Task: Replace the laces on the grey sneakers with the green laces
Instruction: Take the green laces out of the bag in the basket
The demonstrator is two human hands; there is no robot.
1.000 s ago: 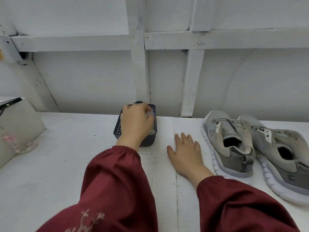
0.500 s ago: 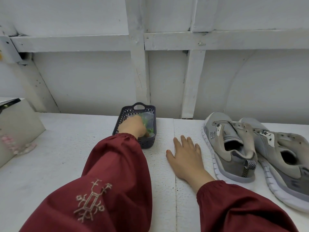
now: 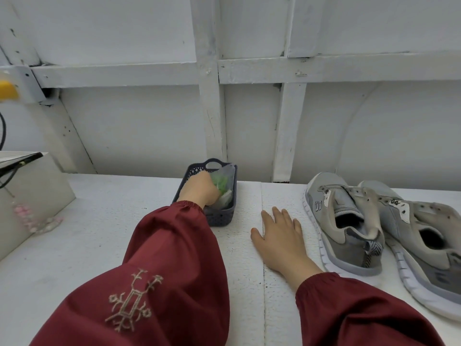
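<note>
green laces point(image 3: 221, 183): bunched inside a clear packet point(image 3: 229, 171) in the right half of the basket, just right of the left hand's knuckles and against its fingers.
packet: its upper corner stands above the basket's far rim, beside the handle.
left hand point(image 3: 199, 189): reaches down into the basket with its back to the camera. The fingers bend down onto the packet with their tips hidden, so I cannot tell whether they pinch it.
basket point(image 3: 219, 219): dark and perforated, on the table near the wall.
right hand point(image 3: 279, 237): palm down on the table, fingers straight and close together, thumb out. It lies between the basket and the sneakers and touches neither.
grey sneakers point(image 3: 346, 221): a pair side by side, heels toward the person, right of the right hand.
table point(image 3: 74, 245): white and rough.
sleeves point(image 3: 174, 270): dark red, gathered at the wrists.
</note>
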